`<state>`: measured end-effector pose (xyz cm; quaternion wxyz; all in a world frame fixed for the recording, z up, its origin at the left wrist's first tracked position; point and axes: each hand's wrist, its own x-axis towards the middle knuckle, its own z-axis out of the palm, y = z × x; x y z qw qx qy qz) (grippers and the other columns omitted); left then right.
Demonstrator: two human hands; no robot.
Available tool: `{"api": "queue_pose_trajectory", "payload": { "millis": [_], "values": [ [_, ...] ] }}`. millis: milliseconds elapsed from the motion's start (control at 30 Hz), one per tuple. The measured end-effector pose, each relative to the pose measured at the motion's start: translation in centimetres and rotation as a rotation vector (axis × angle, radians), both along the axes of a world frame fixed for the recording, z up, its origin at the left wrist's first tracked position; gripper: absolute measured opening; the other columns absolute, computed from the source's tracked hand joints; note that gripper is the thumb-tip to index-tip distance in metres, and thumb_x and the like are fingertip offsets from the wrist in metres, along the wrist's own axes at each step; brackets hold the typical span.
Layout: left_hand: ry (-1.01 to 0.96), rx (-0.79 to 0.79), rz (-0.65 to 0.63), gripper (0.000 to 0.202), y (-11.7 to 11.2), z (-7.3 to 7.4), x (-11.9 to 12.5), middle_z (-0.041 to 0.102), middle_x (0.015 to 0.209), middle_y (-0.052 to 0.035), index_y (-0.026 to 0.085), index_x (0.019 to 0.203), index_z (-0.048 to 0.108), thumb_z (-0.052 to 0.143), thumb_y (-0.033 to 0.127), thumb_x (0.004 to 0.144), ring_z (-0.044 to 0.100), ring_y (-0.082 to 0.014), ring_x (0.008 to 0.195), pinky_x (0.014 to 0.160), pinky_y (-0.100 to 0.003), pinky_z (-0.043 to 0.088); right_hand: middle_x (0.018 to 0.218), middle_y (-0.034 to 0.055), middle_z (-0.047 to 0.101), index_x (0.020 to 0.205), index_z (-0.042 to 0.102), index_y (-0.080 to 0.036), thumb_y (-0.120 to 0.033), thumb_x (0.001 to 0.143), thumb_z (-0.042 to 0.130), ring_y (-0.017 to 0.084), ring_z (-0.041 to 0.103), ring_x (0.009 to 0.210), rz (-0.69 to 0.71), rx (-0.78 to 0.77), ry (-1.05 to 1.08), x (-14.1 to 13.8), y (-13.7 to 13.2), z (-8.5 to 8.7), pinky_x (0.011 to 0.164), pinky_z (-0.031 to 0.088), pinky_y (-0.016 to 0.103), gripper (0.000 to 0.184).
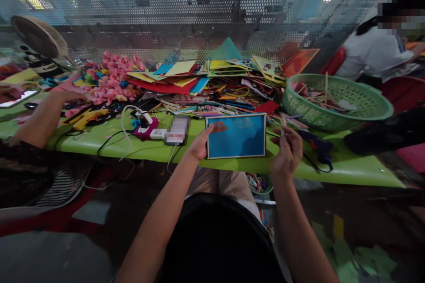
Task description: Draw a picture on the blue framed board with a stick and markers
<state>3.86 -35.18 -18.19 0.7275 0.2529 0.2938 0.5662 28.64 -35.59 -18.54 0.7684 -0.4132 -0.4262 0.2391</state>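
Note:
My left hand (199, 143) grips the left edge of a blue framed panel (237, 139), thumb on its face. The panel has a thin pale border, a reddish-brown patch near its left side and faint pale marks along the top. It is tilted up at the table's front edge. To the right of the panel and apart from it, my right hand (287, 152) is closed in a pinch on a small, thin, pale piece (283, 126). Its exact kind is too small to tell. A dark blue glue gun (317, 143) lies just right of that hand.
A green basket (338, 112) with scraps stands at the right. Behind lie piled coloured cards (186, 75) and pink paper flowers (114, 77). A power strip (146, 128), phone (177, 130) and yellow glue gun (88, 118) sit left, near another person's arm (43, 117).

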Motion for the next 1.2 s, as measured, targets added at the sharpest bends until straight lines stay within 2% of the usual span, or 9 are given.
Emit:
{"api": "queue_pose_trajectory", "payload": {
  "millis": [133,400,567,700,767,833,967,1067,1200],
  "values": [
    [0.023,-0.016,-0.016,0.045,0.1,0.0,-0.1,0.082,0.119,-0.0142,0.015,0.117,0.077,0.079,0.051,0.091,0.074,-0.0344,0.120,0.111,-0.051,0.054,0.104,0.0049,0.068,0.128,0.066,-0.025,-0.030,0.077,0.070,0.025,0.069,0.101,-0.002,-0.032,-0.006,0.3,0.3,-0.2,0.073,0.052,0.034,0.052],
    [0.080,0.003,-0.015,0.052,0.2,-0.1,-0.1,0.079,0.126,-0.0145,0.016,0.120,0.076,0.078,0.059,0.090,0.072,-0.0350,0.124,0.110,-0.050,0.054,0.089,0.0025,0.066,0.106,0.068,-0.021,-0.028,0.072,0.069,0.016,0.056,0.073,0.005,-0.073,0.033,0.6,0.5,-0.4,0.059,0.040,0.026,0.036],
    [0.169,0.033,-0.013,0.058,0.1,-0.1,0.0,0.078,0.128,-0.0153,0.016,0.121,0.077,0.076,0.064,0.089,0.073,-0.0350,0.120,0.103,-0.048,0.057,0.088,0.0023,0.064,0.103,0.067,-0.021,-0.035,0.074,0.072,0.015,0.057,0.071,-0.001,-0.087,0.047,0.7,0.7,-0.6,0.056,0.036,0.025,0.033],
    [0.289,0.072,0.002,0.060,-0.5,-0.1,0.3,0.081,0.119,-0.0148,0.016,0.120,0.078,0.076,0.066,0.087,0.074,-0.0358,0.114,0.098,-0.047,0.059,0.089,0.0025,0.064,0.103,0.067,-0.020,-0.037,0.074,0.075,0.016,0.059,0.072,0.008,-0.083,0.064,0.7,0.8,-0.8,0.056,0.035,0.025,0.034],
    [0.360,0.105,0.034,0.056,-0.9,-0.1,0.6,0.082,0.115,-0.0127,0.019,0.122,0.078,0.076,0.063,0.088,0.073,-0.0360,0.117,0.099,-0.048,0.058,0.089,0.0018,0.064,0.102,0.067,-0.020,-0.037,0.074,0.077,0.015,0.059,0.071,0.014,-0.079,0.075,0.7,0.7,-0.8,0.056,0.034,0.025,0.034],
    [0.423,0.140,0.086,0.053,-1.0,-0.3,1.0,0.082,0.115,-0.0097,0.025,0.134,0.073,0.076,0.057,0.091,0.071,-0.0348,0.121,0.103,-0.048,0.056,0.088,0.0011,0.064,0.102,0.068,-0.020,-0.037,0.074,0.078,0.014,0.057,0.069,0.028,-0.078,0.082,0.7,0.6,-0.8,0.056,0.034,0.026,0.034],
    [0.525,0.181,0.201,0.065,-0.7,-0.7,1.6,0.077,0.127,-0.0064,0.032,0.154,0.056,0.077,0.041,0.093,0.069,-0.0307,0.126,0.111,-0.048,0.052,0.087,0.0009,0.066,0.104,0.070,-0.019,-0.033,0.076,0.079,0.012,0.052,0.065,0.068,-0.084,0.086,0.7,0.3,-0.8,0.057,0.036,0.026,0.032],
    [0.582,0.196,0.271,0.065,-0.2,-1.1,1.8,0.071,0.138,-0.0069,0.032,0.156,0.054,0.073,0.034,0.094,0.069,-0.0292,0.126,0.112,-0.046,0.052,0.087,0.0003,0.065,0.104,0.070,-0.020,-0.032,0.076,0.078,0.012,0.052,0.065,0.075,-0.085,0.096,0.7,0.4,-1.0,0.057,0.036,0.025,0.032],
    [0.640,0.200,0.331,0.052,0.3,-1.3,2.0,0.064,0.149,-0.0082,0.030,0.150,0.058,0.068,0.030,0.099,0.068,-0.0278,0.125,0.112,-0.047,0.052,0.087,0.0005,0.065,0.103,0.069,-0.019,-0.033,0.074,0.079,0.012,0.052,0.066,0.078,-0.090,0.101,0.8,0.6,-1.2,0.056,0.035,0.024,0.033]
  ]
}}
